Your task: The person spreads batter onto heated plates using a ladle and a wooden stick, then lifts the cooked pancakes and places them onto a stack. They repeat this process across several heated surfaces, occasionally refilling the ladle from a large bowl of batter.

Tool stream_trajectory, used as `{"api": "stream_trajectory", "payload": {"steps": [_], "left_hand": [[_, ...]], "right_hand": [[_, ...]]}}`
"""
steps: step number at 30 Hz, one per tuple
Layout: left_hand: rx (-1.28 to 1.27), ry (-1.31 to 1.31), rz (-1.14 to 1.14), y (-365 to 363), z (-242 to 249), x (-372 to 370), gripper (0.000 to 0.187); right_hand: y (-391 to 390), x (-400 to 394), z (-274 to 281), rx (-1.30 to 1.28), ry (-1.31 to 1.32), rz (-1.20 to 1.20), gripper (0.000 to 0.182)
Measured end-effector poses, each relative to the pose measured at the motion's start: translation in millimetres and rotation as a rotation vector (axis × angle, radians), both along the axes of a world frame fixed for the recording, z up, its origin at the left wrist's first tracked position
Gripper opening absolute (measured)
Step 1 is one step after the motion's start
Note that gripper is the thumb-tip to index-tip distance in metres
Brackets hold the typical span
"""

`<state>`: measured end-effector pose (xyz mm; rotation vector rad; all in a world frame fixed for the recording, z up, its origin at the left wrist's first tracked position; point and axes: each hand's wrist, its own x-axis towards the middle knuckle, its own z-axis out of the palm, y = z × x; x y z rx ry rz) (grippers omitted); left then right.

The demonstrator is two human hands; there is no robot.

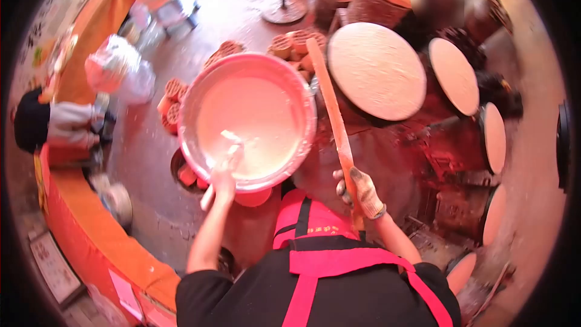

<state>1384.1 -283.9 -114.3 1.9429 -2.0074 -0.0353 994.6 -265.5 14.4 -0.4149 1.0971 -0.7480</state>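
A large pink-rimmed basin point(307, 103) of pale, creamy batter point(254, 115) stands in the middle of the view. My left hand point(223, 178), bare, reaches over its near rim, fingers closed round what looks like a pale-handled ladle point(207, 197) whose far end is down at the batter. In my right hand point(363, 194), which wears a light work glove, is a long wooden spatula point(331, 103). Its flat blade points up and away, between the basin and a round griddle point(378, 72) covered with a pale layer.
More round griddles point(454, 75) on dark stoves curve down the right side. Honeycomb coal briquettes point(172, 106) lie round the basin. Orange-draped tables point(103, 218) run along the left, and plastic bags point(118, 69) sit nearby. A person point(60, 121) is at the far left.
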Motion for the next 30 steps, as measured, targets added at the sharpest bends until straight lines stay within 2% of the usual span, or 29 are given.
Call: {"api": "stream_trajectory", "payload": {"steps": [2, 3, 4, 5, 7, 8, 9, 10, 11, 12, 13, 14, 16, 20, 23, 24, 27, 29, 30], "left_hand": [[0.105, -0.153, -0.19, -35.0, -17.6, 44.8, 0.036], [0.165, -0.164, -0.189, -47.3, -25.8, 63.7, 0.036], [0.227, -0.172, -0.189, -56.7, -33.2, 76.1, 0.035], [0.288, -0.158, -0.165, -59.6, -39.7, 84.9, 0.035], [0.422, -0.02, 0.078, -60.0, -61.4, 86.2, 0.034], [0.498, 0.137, 0.3, -55.7, -73.1, 69.9, 0.034], [0.588, 0.388, 0.53, -55.8, -87.4, 46.9, 0.033], [0.728, 0.875, 0.67, -65.3, -98.2, 26.0, 0.026], [0.826, 1.292, 0.91, -74.9, -108.7, 5.1, 0.018], [0.859, 1.878, 0.975, -76.5, -127.2, -3.7, 0.012], [0.846, 2.474, 0.972, -82.8, -125.2, -9.7, 0.008], [0.882, 2.675, 1.041, -85.4, -122.6, -19.3, 0.008], [0.967, 3.074, 1.153, -100.0, -64.8, -41.2, 0.013], [0.768, 3.053, 0.934, -110.0, -22.7, -66.3, 0.016], [0.644, 3.081, 0.624, -103.1, 37.9, -68.0, 0.017], [0.598, 2.949, 0.631, -99.4, 51.5, -67.7, 0.019], [0.437, 2.703, 0.493, -81.6, 140.8, -59.2, 0.026], [0.399, 2.477, 0.503, -76.4, 190.8, -46.7, 0.025], [0.355, 2.366, 0.433, -70.3, 218.9, -43.9, 0.023]], "right_hand": [[-27.9, 35.9, -9.1, -0.097, 0.349, 0.169, 0.043], [-47.6, 53.2, -13.1, -0.169, 0.521, 0.259, 0.041], [-61.0, 67.0, -6.0, -0.437, 0.654, 0.45, 0.041], [-69.5, 79.4, -13.1, -0.684, 0.777, 0.538, 0.045], [-95.8, 111.9, -28.8, -1.118, 0.982, 0.596, 0.057], [-104.0, 126.0, -38.0, -1.022, 1.029, 0.71, 0.061], [-111.5, 138.7, -50.8, -0.928, 1.077, 0.818, 0.065], [-116.3, 147.9, -62.6, -0.836, 1.125, 0.924, 0.069], [-118.4, 152.6, -69.1, -0.753, 1.167, 1.032, 0.07], [-119.7, 155.9, -73.8, -0.672, 1.208, 1.139, 0.071], [-119.1, 158.5, -80.9, -0.586, 1.251, 1.232, 0.072], [-101.2, 144.8, -99.5, -0.677, 1.29, 1.168, 0.07], [-75.1, 116.0, -97.9, -0.682, 1.272, 1.124, 0.07], [-31.5, 81.4, -52.0, -0.74, 1.209, 0.931, 0.067], [-3.6, 59.0, -42.5, -0.803, 1.186, 0.846, 0.072], [8.5, 46.7, -47.3, -0.909, 1.174, 0.786, 0.077], [21.1, 40.6, -28.1, -1.128, 1.035, 0.6, 0.081], [22.9, 41.5, -13.4, -1.194, 1.048, 0.575, 0.086], [22.5, 42.2, -2.6, -1.249, 1.038, 0.529, 0.085]]}}
